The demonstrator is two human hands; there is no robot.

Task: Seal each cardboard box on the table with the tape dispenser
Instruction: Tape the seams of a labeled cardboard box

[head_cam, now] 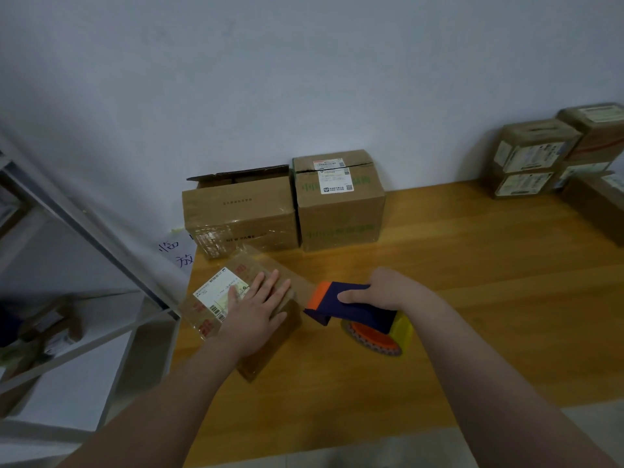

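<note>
Your left hand [255, 310] lies flat, fingers straight and spread, palm down on top of the small flat brown cardboard box with a white shipping label and red print [209, 298]. It presses the box and grips nothing. The box sits near the left edge of the honey-coloured wooden table [472, 298], turned at an angle to that edge.

Your right hand [391, 288] is wrapped around the purple tape dispenser with an orange front end, orange wheel and yellow roll [364, 315]: thumb on the near side, fingers curled over the top. The dispenser is just right of the small box, orange end pointing at it, roll low over the table. A glossy clear strip seems to span the gap from box top to orange end; too faint to be sure.

At the wall behind:
- brown carton with raised top flaps [236, 211], open, shiny tape on its front
- beside it and touching, a taller brown carton with green print and a white label [341, 211], flaps down, seam visibly split

Far right: a stack of smaller labelled brown boxes [530, 160] against the wall.

Left of the table: grey metal shelving frame [84, 224], and a white paper with blue handwritten characters [175, 253] low against the wall
</note>
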